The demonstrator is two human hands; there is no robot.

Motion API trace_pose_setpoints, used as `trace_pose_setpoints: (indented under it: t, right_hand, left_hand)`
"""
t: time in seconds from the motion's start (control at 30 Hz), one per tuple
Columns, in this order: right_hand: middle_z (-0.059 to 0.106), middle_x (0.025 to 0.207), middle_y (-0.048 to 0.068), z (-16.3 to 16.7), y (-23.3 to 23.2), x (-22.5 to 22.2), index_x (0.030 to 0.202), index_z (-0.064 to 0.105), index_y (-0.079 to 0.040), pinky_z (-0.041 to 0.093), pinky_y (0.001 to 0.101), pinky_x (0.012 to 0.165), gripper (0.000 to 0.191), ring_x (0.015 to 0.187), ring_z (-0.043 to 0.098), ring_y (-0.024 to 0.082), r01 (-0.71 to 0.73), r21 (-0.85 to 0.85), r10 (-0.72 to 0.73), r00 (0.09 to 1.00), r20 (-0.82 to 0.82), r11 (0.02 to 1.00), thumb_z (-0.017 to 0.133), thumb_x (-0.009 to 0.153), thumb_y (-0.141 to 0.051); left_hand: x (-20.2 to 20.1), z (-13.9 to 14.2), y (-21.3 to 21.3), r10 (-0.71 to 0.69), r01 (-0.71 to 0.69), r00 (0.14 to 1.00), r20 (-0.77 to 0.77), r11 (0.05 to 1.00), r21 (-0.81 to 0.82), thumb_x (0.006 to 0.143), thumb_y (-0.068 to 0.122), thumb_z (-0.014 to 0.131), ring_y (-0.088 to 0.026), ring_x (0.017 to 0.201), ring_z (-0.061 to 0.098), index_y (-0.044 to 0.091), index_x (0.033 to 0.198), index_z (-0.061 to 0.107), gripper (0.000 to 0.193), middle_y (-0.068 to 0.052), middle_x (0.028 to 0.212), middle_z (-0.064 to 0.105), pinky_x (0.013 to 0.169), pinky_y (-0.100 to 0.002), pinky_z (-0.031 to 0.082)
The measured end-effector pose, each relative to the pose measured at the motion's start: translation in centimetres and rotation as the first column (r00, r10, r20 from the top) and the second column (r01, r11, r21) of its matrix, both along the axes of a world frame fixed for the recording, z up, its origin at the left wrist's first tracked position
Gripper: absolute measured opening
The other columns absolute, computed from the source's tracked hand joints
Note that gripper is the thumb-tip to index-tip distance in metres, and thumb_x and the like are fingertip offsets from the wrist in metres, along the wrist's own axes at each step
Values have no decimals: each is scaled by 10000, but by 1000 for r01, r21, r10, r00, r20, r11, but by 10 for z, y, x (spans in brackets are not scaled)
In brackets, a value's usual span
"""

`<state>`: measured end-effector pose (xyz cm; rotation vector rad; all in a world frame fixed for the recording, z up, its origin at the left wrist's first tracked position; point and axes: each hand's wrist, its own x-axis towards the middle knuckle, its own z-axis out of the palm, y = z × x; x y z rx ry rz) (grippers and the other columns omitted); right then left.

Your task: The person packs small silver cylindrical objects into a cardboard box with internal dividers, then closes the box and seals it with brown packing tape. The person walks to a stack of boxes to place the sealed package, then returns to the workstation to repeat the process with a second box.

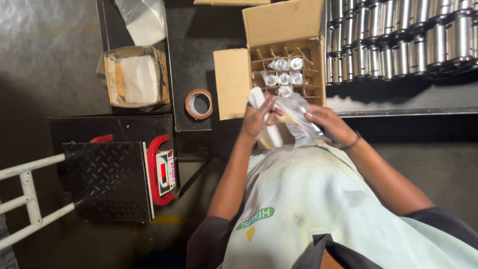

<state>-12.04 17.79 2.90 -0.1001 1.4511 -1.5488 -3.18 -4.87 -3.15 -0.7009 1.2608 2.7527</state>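
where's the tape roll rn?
In the head view the brown tape roll lies flat on the dark table, left of the open divided carton and right of the small box.

A dark bench [199, 50] carries a divided carton [279, 60], tape roll [198, 103] and metal cylinders [398, 40].
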Motion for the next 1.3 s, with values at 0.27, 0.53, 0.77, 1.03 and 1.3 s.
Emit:
trace_pose_setpoints:
  t: [0.27, 0.53, 0.77, 1.03, 1.3]
  right_hand:
    - [698, 1270, 231, -27, -45, 23, 1465, 449, -161, 578, 376, 923, 650, 1070, 698, 277, -11, 326, 314, 299, -901, 945, 806, 935, -43]
    - [692, 1051, 150, -32, -46, 1, 1433, 399, -18, 586, 423, 732, 753, 848, 718, 276, -114, 331, 317, 677, -664, 937, 788, 795, -110]
    - [716, 936, 145, -34, -49, 10, 1108, 663, -51, 554, 386, 695, 192, 796, 710, 303, 136, 348, 322, 178, -930, 928, 752, 987, -169]
    - [742, 1006, 127, 3, -7, -38, 1238, 687, -40, 525, 339, 757, 395, 889, 712, 251, -22, 280, 274, 300, -914, 960, 796, 929, -261]
    - [683, 1053, 236, -5, 20, -45, 1355, 549, 15, 593, 451, 842, 698, 953, 692, 382, 308, 437, 216, 551, -806, 845, 847, 794, -276]
  left_hand:
    - [18, -30, -18, 76, 120, 956, 282, 779, -615, 836, 23, 628, -115, 547, 630, 62, 1417, 425, 617, -157, 1042, 654, 458, -280, 538]
    - [30, -24, -32, -110, 132, 988, 106, 966, -224, 889, -21, 704, -205, 953, 668, -38, 1416, 432, 594, -233, 1327, 631, 720, -337, 577]
    - [1, -33, 22, 133, -119, 991, -14, 926, 359, 996, 80, 605, -187, 1215, 707, 32, 1418, 529, 432, -170, 1406, 633, 1010, -298, 603]
    - [-27, -18, 13, -52, -52, 994, -91, 511, -858, 911, 241, 821, -213, 738, 693, 125, 1132, 732, 265, -59, 910, 735, 595, -336, 514]
    - [-22, 55, 5, -116, 136, 987, 109, 252, -958, 807, 256, 814, -301, 589, 701, 31, 850, 779, 231, -192, 690, 716, 582, -431, 534]
